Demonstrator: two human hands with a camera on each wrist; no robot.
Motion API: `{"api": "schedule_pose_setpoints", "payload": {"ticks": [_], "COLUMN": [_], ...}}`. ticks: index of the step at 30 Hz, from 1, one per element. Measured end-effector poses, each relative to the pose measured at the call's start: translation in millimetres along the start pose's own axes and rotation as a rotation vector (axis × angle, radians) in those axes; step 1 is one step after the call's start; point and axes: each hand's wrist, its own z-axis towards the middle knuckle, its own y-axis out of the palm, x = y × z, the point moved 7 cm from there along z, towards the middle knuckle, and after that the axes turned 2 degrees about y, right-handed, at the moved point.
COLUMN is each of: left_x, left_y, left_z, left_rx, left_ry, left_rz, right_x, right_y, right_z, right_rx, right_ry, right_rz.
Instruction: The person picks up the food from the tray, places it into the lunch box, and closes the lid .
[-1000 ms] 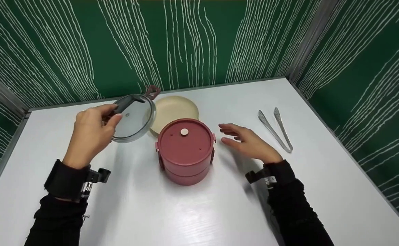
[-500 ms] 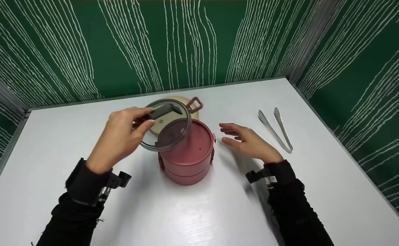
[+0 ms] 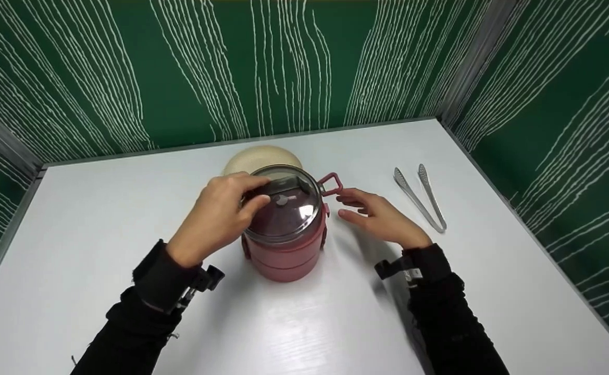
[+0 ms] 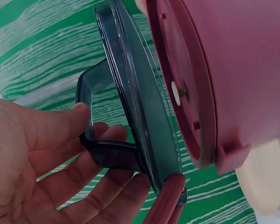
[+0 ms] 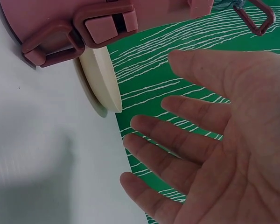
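My left hand [image 3: 218, 216] grips the dark handle [image 4: 113, 151] of a clear grey lid [image 3: 288, 224], thumb on one side and fingers on the other. The lid hangs over the top of a dark red round lunch box [image 3: 283, 264]; the left wrist view shows a gap between them. From the lid's right edge sticks out a red clasp [image 3: 332, 183]. A small white button [image 4: 176, 92] sits on the box's inner cover. My right hand [image 3: 380, 216] is to the right of the box, fingers relaxed and holding nothing. Red side latches [image 5: 107, 25] hang on the box.
Behind the lunch box lies a pale yellow plate [image 3: 260, 155], partly hidden by the lid. Metal tongs [image 3: 434, 205] rest spread on the white table [image 3: 304, 333] at the right. Green walls [image 3: 304, 62] with white streaks stand at the back and sides.
My left hand has carried the lid rightward, from left of the lunch box to over its top, now covering it from above. My right hand has stayed in place.
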Motion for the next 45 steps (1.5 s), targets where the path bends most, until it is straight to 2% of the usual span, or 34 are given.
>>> {"api": "schedule_pose_setpoints", "payload": {"ticks": [14,24,30,34,38,40,42,45], "left_x": [2.6,-1.0,-4.5,-15.7,-36.2,-46.2,-55.3,-64.9], "left_y": [17.6,21.6,20.0,10.8,1.3,0.8,3.7,10.6], "left_z": [0.7,0.4,0.4,-6.4,-17.6,-24.1,-31.2,-42.2], "left_rx": [-0.069,-0.088,-0.08,-0.014,0.076,0.097,0.102,0.103], "left_ry": [-0.026,-0.051,-0.061,-0.079,-0.106,-0.114,-0.117,-0.11], "left_rz": [0.022,0.034,-0.004,-0.044,-0.076,-0.089,-0.089,-0.069], "right_x": [2.2,2.3,-4.3,-14.6,-38.3,-51.8,-62.5,-68.1], "right_y": [1.4,1.3,-5.1,-14.5,-25.9,-25.8,-20.6,-8.7], "right_z": [0.6,-0.3,-1.8,-4.4,-10.9,-13.0,-12.7,-9.7], "right_rx": [-0.007,-0.005,0.035,0.124,0.289,0.334,0.33,0.272], "right_ry": [0.005,-0.019,-0.031,-0.058,-0.143,-0.188,-0.224,-0.242], "right_rz": [0.022,0.018,0.01,0.019,-0.009,-0.044,-0.077,-0.117]}}
